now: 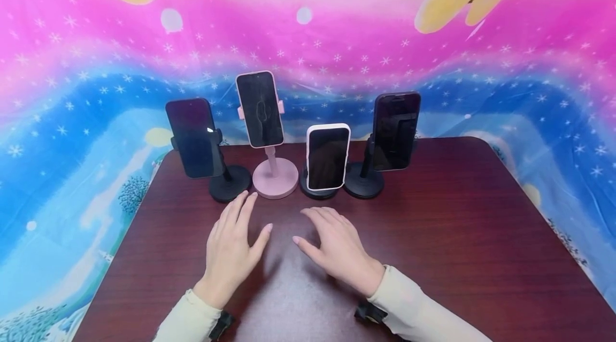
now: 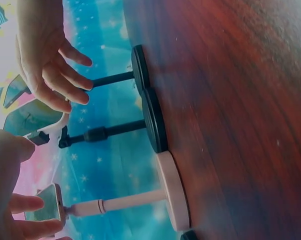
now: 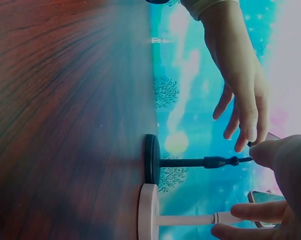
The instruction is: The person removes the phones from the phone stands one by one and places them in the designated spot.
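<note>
This looks like a screened-off spot indoors; whether in a home, shop or studio cannot be told. A pink and blue cloth, printed with snowflakes, surrounds the far corners of a dark wooden table, where four phones on stands line the far edge.

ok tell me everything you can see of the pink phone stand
The pink phone stand is second from the left in the head view, upright on the dark reddish-brown table. It has a thick round base, a slim post with a collar partway up, and pink clamp arms at the sides of a dark-screened phone held in portrait. It looks like smooth plastic. Neither the left hand nor right hand holds it.
</note>
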`<act>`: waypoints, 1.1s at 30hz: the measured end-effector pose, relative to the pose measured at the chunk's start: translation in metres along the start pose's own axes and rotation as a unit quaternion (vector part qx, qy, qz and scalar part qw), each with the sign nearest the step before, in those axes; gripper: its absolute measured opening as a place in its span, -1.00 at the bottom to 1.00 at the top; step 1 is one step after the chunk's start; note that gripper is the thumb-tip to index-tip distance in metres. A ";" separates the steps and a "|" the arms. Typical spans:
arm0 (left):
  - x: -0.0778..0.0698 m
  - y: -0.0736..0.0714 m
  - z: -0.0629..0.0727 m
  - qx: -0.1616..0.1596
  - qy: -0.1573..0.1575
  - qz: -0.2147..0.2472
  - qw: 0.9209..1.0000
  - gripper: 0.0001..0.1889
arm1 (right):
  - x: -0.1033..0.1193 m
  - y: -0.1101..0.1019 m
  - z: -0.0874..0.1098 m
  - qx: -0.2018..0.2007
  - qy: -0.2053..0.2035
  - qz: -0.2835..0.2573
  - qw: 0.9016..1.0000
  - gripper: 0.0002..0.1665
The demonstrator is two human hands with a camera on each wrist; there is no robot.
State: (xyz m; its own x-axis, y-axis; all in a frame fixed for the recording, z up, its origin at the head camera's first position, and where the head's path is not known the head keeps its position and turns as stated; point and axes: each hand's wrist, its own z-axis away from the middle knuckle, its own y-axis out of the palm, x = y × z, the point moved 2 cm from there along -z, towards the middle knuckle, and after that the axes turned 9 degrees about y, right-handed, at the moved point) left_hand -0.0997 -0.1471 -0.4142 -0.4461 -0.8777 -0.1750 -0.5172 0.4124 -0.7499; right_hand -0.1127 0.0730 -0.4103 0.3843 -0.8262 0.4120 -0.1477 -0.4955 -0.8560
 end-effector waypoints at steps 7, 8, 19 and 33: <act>0.008 -0.007 -0.001 -0.020 -0.007 0.006 1.000 -0.31 | 0.005 0.005 -0.006 0.013 0.002 -0.027 1.000 -0.34; 0.009 -0.009 -0.002 -0.022 -0.009 0.008 1.000 -0.31 | 0.007 0.005 -0.007 0.015 0.003 -0.030 0.999 -0.34; 0.030 -0.034 -0.010 -0.053 -0.031 -0.001 0.998 -0.44 | 0.024 0.009 -0.020 0.031 0.003 -0.062 0.998 -0.38; 0.054 -0.056 -0.014 -0.109 -0.078 -0.011 0.991 -0.57 | 0.046 0.017 -0.043 0.037 -0.002 -0.100 0.994 -0.45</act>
State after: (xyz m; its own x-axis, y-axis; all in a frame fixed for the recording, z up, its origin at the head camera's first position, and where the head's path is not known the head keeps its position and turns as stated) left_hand -0.1048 -0.2139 -0.3724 -0.3228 -0.9075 -0.2689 -0.6796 0.4200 -0.6015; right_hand -0.1367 0.0146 -0.3925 0.4038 -0.7112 0.5754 -0.0005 -0.6291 -0.7773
